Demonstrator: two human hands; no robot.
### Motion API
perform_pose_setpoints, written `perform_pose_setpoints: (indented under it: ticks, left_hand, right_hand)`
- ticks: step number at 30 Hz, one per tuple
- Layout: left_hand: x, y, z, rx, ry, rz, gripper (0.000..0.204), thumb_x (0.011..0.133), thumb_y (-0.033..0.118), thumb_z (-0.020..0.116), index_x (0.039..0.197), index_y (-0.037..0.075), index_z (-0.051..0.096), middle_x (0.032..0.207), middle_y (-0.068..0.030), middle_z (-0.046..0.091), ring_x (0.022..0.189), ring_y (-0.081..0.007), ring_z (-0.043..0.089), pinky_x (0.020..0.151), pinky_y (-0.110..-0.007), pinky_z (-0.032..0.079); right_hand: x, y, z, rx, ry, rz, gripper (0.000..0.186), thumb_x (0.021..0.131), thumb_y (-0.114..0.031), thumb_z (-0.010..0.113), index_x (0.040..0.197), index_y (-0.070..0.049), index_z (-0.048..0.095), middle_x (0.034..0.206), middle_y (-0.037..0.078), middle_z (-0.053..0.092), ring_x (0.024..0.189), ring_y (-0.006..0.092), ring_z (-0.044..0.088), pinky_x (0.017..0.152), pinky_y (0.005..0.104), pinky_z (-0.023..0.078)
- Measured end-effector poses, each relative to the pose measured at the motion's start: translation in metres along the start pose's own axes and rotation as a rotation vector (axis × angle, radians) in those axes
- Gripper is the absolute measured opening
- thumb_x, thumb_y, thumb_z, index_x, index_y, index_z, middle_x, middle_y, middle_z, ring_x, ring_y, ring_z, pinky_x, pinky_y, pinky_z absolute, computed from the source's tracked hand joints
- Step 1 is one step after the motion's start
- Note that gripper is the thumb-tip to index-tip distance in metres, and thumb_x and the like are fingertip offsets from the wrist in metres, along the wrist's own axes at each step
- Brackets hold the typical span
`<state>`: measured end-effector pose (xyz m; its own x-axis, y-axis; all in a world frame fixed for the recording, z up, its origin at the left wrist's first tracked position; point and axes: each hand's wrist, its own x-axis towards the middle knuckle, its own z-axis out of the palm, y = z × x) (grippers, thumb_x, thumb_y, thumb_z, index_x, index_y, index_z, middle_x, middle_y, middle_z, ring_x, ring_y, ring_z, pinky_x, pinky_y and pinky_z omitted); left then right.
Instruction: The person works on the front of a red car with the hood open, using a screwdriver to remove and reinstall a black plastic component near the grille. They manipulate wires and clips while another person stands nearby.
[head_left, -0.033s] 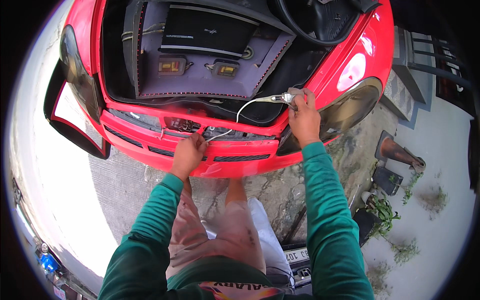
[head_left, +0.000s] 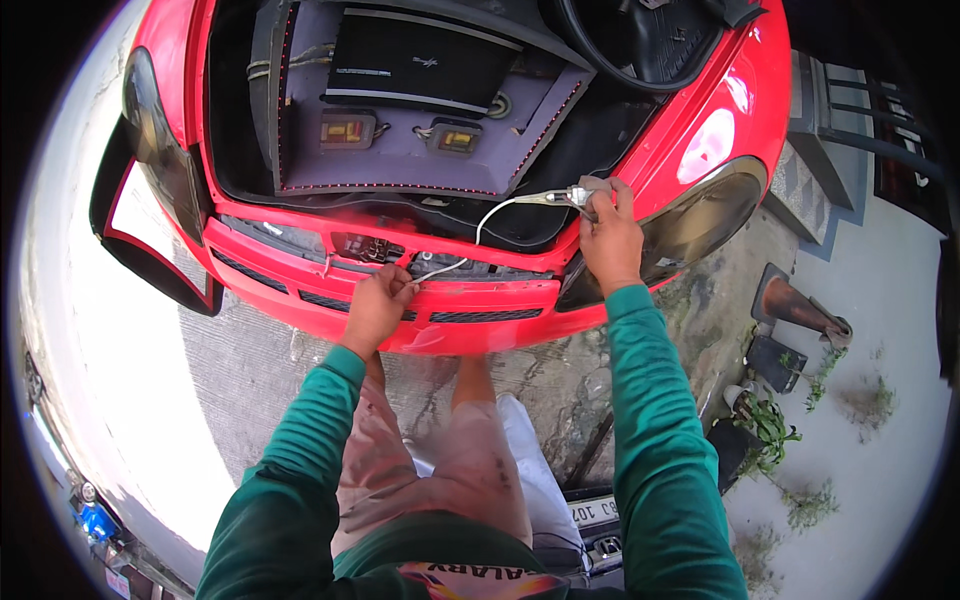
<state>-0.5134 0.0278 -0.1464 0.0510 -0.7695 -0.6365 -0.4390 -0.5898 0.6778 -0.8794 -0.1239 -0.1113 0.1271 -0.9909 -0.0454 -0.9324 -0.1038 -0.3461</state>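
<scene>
My left hand (head_left: 378, 303) is at the car's front panel, thumb and fingers pinched on one end of a thin white cable (head_left: 490, 213). From there the cable runs past the red upper crossbar and up to the right. My right hand (head_left: 611, 232) is raised over the right end of the opening. Its fingers close around a silver metal connector (head_left: 577, 196) at the cable's other end; its exact kind is partly hidden by the fingers. Below the opening lies the red front bumper (head_left: 480, 332) of the car, with a narrow slot showing a latch mechanism (head_left: 366, 248).
In the open compartment sit a black amplifier (head_left: 425, 62) and two small boxes with yellow parts, one a crossover-like box (head_left: 347, 130), on a grey panel edged with red lights. A steering wheel (head_left: 640, 60) stands behind. Potted plants (head_left: 765, 425) and a cone (head_left: 800, 305) stand right.
</scene>
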Motion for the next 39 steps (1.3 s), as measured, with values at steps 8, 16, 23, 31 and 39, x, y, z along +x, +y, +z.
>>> perform_pose_setpoints:
  ticks: [8,16,23,31,39]
  left_hand:
    - [-0.006,-0.019,0.009,-0.276,0.039,0.043,0.019,0.099,0.001,0.079,0.115,0.002,0.067,0.084,0.0001,0.073,0.077,-0.0042,0.064,0.072,-0.025,0.054]
    - [-0.002,-0.042,0.007,-0.475,-0.031,0.108,0.014,0.104,-0.003,0.072,0.115,0.0,0.063,0.09,-0.001,0.075,0.086,-0.0035,0.067,0.077,-0.024,0.055]
    - [0.003,-0.033,0.004,-0.42,0.055,0.018,0.006,0.103,-0.002,0.075,0.101,0.0,0.07,0.087,-0.0019,0.078,0.082,-0.0047,0.068,0.077,-0.025,0.056]
    - [-0.013,-0.029,0.003,-0.143,0.026,0.053,0.013,0.101,0.007,0.079,0.097,0.0,0.07,0.081,-0.0112,0.076,0.072,-0.0163,0.07,0.069,-0.035,0.056]
    - [-0.025,-0.035,0.032,-0.419,-0.069,-0.118,0.016,0.109,0.016,0.067,0.099,0.004,0.068,0.077,-0.0028,0.065,0.067,-0.0119,0.058,0.063,-0.031,0.048]
  right_hand:
    - [-0.002,-0.006,0.01,-0.038,0.004,0.032,0.031,0.086,-0.006,0.079,0.111,-0.015,0.062,0.154,0.013,0.056,0.104,0.046,0.075,0.083,0.0574,0.065]
    - [0.0,-0.009,0.017,-0.034,0.032,0.041,0.033,0.086,-0.006,0.08,0.111,-0.015,0.06,0.153,0.015,0.056,0.106,0.0472,0.074,0.083,0.0583,0.064]
    - [0.002,-0.01,0.017,-0.041,0.049,0.031,0.031,0.086,-0.006,0.08,0.107,-0.014,0.059,0.151,0.018,0.057,0.107,0.0482,0.073,0.084,0.0568,0.063]
    - [-0.011,-0.058,0.004,-0.051,0.042,0.081,0.047,0.088,-0.01,0.079,0.132,-0.015,0.064,0.152,0.018,0.054,0.11,0.0449,0.074,0.087,0.0548,0.064]
    - [-0.112,-0.151,0.076,0.339,-0.553,-0.147,0.041,0.093,-0.016,0.078,0.134,-0.016,0.073,0.137,0.009,0.061,0.095,0.0365,0.076,0.079,0.0511,0.064]
